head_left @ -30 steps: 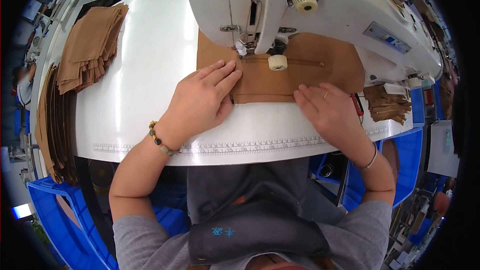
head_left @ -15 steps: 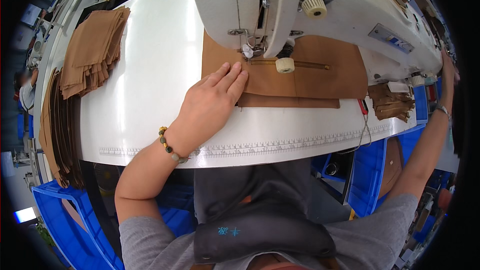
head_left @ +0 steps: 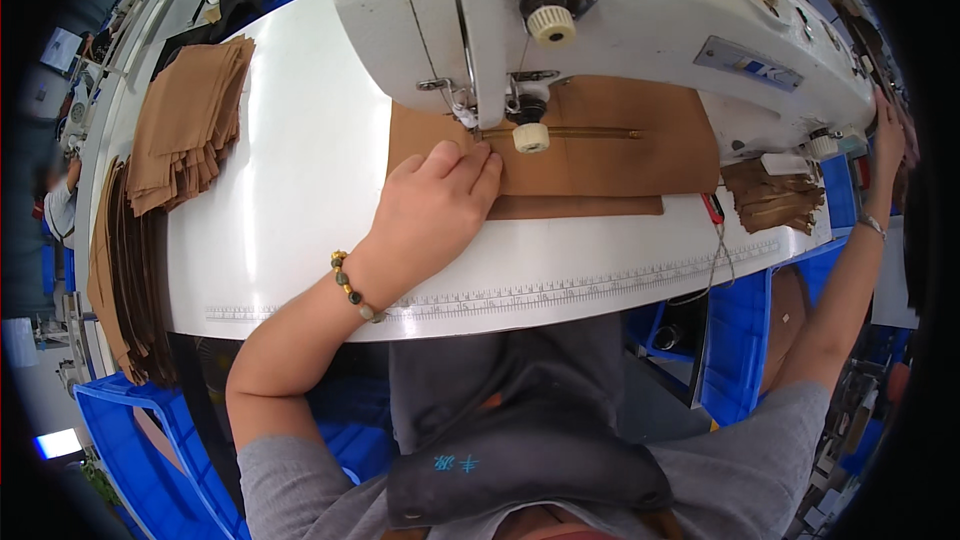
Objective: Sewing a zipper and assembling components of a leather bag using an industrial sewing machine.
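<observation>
Fabric panel, brown, flat and broadly rectangular, lies under the head of a white metal sewing machine, reaching from the left hand away to that hand's right. The left hand rests on the panel's near-left part, fingers bent and tips down just beside the machine's metal presser foot; whether they pinch the cloth cannot be told. A narrow, brass-coloured zipper runs rightward from near these fingertips, and a round, ribbed cream knob hangs over it. Just right of the left hand, a straight brown fabric strip shows below the panel's near edge.

The right hand is well apart from the left, reaching out to the machine's far-right end; its grip there cannot be made out. Between the hands, nearer the right, lie a small pile of folded brown pieces and a red-handled tool with a thin grey cord.

Well to the left of the left hand sit a fanned stack of flat brown fabric pieces and, nearer the person, a row of dark-edged brown panels. A printed grey ruler scale crosses the white tabletop on the near side of the left hand.
</observation>
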A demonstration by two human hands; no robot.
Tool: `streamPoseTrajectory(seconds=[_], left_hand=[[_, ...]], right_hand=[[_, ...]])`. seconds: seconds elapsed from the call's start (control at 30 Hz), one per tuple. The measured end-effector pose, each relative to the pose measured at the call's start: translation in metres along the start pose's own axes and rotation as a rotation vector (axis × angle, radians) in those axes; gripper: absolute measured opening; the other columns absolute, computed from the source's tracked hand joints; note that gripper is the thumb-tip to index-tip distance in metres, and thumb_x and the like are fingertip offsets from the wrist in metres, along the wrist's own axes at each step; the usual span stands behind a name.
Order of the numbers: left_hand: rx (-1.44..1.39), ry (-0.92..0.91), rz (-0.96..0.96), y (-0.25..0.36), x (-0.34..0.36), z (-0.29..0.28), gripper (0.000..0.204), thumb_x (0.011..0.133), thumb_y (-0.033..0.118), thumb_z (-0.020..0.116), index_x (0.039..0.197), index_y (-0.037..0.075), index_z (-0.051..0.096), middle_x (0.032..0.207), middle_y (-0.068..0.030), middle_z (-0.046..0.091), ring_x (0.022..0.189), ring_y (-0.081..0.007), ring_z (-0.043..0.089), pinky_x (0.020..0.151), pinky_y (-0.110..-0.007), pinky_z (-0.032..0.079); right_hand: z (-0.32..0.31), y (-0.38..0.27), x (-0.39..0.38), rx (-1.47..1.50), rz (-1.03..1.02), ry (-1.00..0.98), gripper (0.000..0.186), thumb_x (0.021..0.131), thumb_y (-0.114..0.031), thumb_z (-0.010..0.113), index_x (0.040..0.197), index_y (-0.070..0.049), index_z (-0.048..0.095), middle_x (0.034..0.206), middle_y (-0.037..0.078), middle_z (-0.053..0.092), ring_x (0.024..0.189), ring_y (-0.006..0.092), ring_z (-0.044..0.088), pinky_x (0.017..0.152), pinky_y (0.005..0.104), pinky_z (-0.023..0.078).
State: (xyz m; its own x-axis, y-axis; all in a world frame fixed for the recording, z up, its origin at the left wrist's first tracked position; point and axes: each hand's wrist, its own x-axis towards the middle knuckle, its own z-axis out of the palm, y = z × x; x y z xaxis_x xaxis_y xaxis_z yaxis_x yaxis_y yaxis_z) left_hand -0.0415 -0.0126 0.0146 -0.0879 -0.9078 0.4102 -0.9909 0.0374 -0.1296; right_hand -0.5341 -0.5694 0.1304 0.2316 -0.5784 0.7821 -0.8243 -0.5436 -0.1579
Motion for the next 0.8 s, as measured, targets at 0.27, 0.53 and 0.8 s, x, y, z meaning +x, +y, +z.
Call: streamPoseTrajectory(seconds=[0.27,0.53,0.8], left_hand=[[0.297,-0.126,0.035,0.024,0.031,0.015,0.041,0.084,0.011,0.066,0.122,-0.001,0.071,0.121,-0.0118,0.075,0.077,-0.0191,0.070,0.056,-0.030,0.056],[0.092,-0.119,-0.085,0.022,0.049,0.012,0.031,0.082,0.009,0.066,0.112,0.004,0.072,0.092,-0.0048,0.073,0.073,-0.0215,0.072,0.050,-0.031,0.054],[0.011,0.090,-0.114,0.023,0.040,-0.013,0.039,0.073,0.009,0.073,0.112,0.011,0.073,0.079,-0.0016,0.068,0.073,-0.0183,0.070,0.054,-0.031,0.054]], right_hand=[[0.038,0.039,-0.068,0.311,0.269,0.033,0.055,0.109,-0.046,0.049,0.138,-0.003,0.066,0.129,0.015,0.073,0.118,0.0246,0.068,0.102,0.0336,0.048],[-0.090,-0.230,-0.106,0.407,-0.157,0.007,0.030,0.108,-0.024,0.054,0.116,-0.004,0.074,0.112,0.011,0.076,0.105,0.0206,0.070,0.094,0.0326,0.051],[-0.011,-0.448,-0.239,0.783,-0.966,-0.860,0.041,0.088,-0.027,0.079,0.123,-0.008,0.070,0.130,0.010,0.069,0.112,0.0315,0.067,0.094,0.0404,0.056]])
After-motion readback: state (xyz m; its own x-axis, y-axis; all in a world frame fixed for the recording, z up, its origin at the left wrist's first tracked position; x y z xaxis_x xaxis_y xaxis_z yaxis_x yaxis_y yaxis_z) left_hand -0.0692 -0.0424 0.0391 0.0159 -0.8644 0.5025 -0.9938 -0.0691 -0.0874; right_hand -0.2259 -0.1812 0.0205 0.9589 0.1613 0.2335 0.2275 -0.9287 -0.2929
